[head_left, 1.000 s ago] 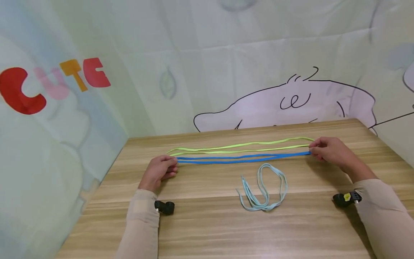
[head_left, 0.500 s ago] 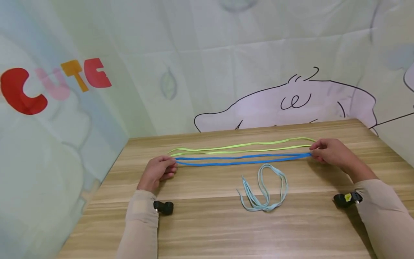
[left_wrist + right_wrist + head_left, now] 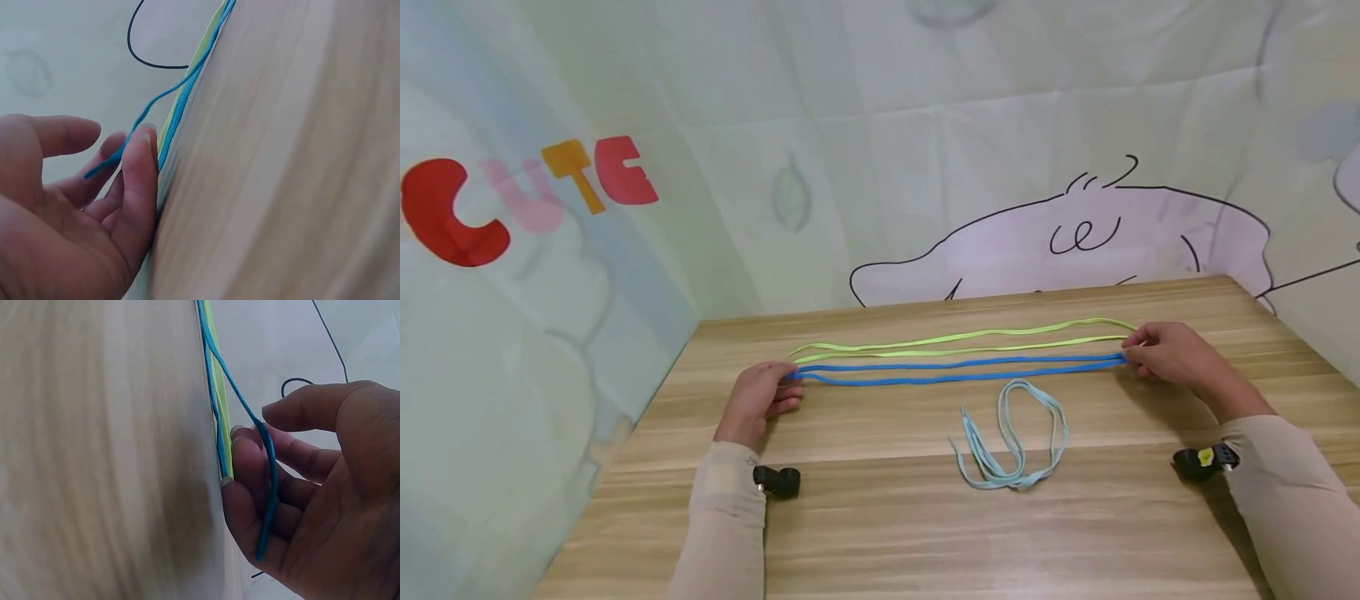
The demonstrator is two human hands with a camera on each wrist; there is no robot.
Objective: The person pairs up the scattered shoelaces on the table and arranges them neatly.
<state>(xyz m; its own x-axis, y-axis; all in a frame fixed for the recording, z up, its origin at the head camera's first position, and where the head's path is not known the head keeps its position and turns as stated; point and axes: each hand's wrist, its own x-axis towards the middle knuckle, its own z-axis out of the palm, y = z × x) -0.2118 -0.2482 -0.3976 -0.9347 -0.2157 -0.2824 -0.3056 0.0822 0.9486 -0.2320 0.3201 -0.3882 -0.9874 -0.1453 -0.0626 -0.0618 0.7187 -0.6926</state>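
Across the wooden table (image 3: 880, 533), just in front of the green lace (image 3: 1000, 332), lay both strands of the blue lace (image 3: 910, 382) flat, side by side. Slip the left hand (image 3: 756, 400), with loose, bent fingers and thumb apart, gently away from the near end (image 3: 103, 167) lying on it, perhaps caught between two fingers, hard to tell. Hold the right hand (image 3: 1172, 354) steady, with thumb and finger pinched on the other end (image 3: 272, 487). Best not to tug.

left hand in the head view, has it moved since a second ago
Yes, slightly: judged against the fixed table, the left hand has shifted to the left, closer to the table's left edge.
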